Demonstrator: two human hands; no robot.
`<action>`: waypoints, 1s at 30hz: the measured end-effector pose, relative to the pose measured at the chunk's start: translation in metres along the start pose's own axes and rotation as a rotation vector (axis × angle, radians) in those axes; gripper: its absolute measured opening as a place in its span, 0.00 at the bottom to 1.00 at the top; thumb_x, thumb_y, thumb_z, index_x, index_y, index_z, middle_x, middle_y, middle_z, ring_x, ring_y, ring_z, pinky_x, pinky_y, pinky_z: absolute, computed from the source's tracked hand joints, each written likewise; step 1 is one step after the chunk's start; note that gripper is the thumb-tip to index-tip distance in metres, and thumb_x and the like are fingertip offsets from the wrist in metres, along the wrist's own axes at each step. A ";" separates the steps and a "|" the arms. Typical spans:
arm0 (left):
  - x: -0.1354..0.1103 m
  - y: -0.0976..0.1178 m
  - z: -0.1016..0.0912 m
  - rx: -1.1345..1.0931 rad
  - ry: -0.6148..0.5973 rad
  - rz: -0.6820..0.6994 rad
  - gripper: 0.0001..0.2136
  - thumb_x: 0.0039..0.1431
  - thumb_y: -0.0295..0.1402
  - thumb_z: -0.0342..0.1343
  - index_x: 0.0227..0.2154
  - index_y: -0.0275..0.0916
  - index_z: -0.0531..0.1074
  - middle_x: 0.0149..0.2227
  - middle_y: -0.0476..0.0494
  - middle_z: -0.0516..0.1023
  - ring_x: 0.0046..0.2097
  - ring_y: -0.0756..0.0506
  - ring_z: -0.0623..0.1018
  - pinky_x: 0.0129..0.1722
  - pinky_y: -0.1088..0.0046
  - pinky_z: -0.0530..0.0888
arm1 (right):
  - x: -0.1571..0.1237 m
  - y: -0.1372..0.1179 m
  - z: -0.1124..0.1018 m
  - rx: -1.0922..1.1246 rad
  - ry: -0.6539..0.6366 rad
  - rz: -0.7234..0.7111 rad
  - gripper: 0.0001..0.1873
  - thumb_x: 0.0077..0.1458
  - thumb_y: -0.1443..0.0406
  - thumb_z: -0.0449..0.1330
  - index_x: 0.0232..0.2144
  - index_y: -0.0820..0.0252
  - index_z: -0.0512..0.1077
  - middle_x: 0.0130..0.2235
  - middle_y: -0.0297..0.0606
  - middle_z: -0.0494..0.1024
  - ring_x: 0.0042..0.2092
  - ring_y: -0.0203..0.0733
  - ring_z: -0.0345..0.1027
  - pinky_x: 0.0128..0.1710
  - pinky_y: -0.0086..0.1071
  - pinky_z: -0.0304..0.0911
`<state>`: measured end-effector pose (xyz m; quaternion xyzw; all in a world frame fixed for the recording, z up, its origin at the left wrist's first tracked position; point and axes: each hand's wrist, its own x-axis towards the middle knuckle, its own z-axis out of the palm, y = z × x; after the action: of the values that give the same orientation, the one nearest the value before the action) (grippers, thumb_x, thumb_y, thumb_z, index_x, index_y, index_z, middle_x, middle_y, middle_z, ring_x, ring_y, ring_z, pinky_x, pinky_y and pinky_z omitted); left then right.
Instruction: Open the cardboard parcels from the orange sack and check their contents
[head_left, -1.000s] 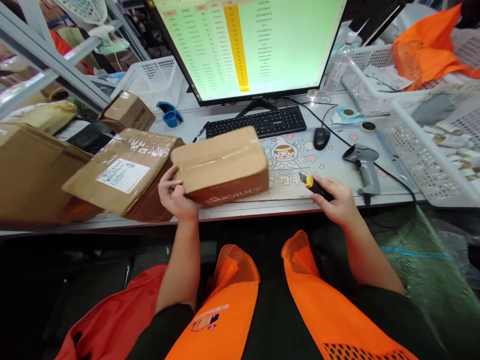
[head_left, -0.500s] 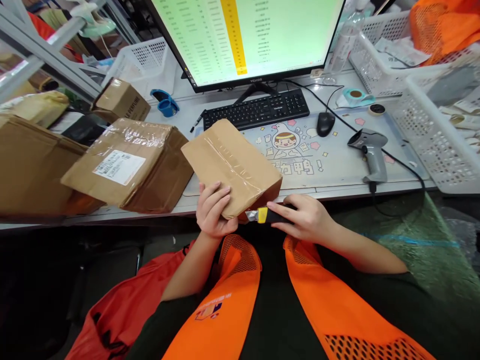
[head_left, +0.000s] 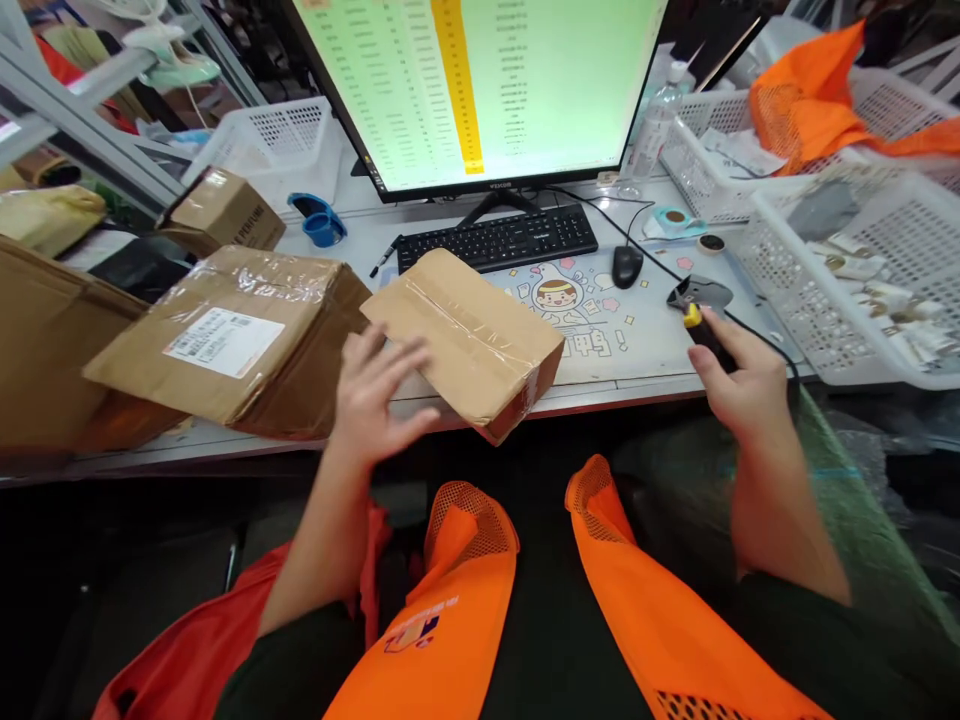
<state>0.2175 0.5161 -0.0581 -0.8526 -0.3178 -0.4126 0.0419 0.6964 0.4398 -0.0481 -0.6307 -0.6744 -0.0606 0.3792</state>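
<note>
Left hand (head_left: 370, 405): fingers spread, thumb out, by the box (head_left: 472, 335)
Right hand (head_left: 752, 382): curled around the knife (head_left: 712, 340), arm reaching forward, blade pointing away

Orange vest (head_left: 461, 655), mesh panels (head_left: 480, 518), printed logo (head_left: 412, 634) on left front; dark short sleeves (head_left: 300, 655); bare forearms (head_left: 322, 535)

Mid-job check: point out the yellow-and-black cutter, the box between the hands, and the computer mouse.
Cutter (head_left: 708, 338): head view, on its black handle just behind the yellow part.
Box (head_left: 466, 338): head view, on its taped top face.
Computer mouse (head_left: 627, 267): head view, on its black upper shell.
</note>
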 end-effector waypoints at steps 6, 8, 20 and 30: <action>0.014 0.007 0.052 0.119 0.175 -0.136 0.34 0.48 0.67 0.70 0.49 0.47 0.81 0.49 0.36 0.84 0.54 0.31 0.79 0.68 0.45 0.60 | 0.039 -0.111 -0.031 -0.004 -0.370 -0.333 0.26 0.72 0.53 0.55 0.66 0.51 0.75 0.55 0.42 0.85 0.51 0.54 0.81 0.50 0.45 0.75; 0.019 0.042 0.079 0.163 0.260 -0.172 0.31 0.51 0.65 0.71 0.48 0.47 0.82 0.48 0.37 0.84 0.51 0.33 0.78 0.61 0.49 0.63 | 0.066 -0.141 -0.021 -0.103 -0.446 -0.424 0.24 0.73 0.54 0.54 0.63 0.52 0.78 0.48 0.42 0.87 0.44 0.51 0.81 0.42 0.41 0.73; 0.024 0.075 0.101 0.120 0.357 -0.225 0.25 0.55 0.60 0.72 0.46 0.49 0.83 0.45 0.39 0.85 0.46 0.35 0.76 0.51 0.52 0.62 | 0.105 -0.161 0.018 -0.243 -0.529 -0.516 0.27 0.71 0.45 0.57 0.33 0.56 0.83 0.25 0.42 0.76 0.34 0.49 0.75 0.39 0.43 0.66; 0.140 0.040 0.028 0.132 -0.469 -0.158 0.21 0.70 0.43 0.57 0.61 0.41 0.78 0.54 0.36 0.82 0.59 0.32 0.75 0.57 0.57 0.70 | 0.083 -0.033 -0.036 -0.584 -0.655 0.456 0.25 0.70 0.54 0.59 0.63 0.55 0.80 0.58 0.54 0.83 0.60 0.68 0.77 0.60 0.59 0.69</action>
<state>0.3235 0.5643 0.0330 -0.8930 -0.4107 -0.1840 -0.0095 0.6892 0.4793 0.0393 -0.8281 -0.5576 0.0389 -0.0420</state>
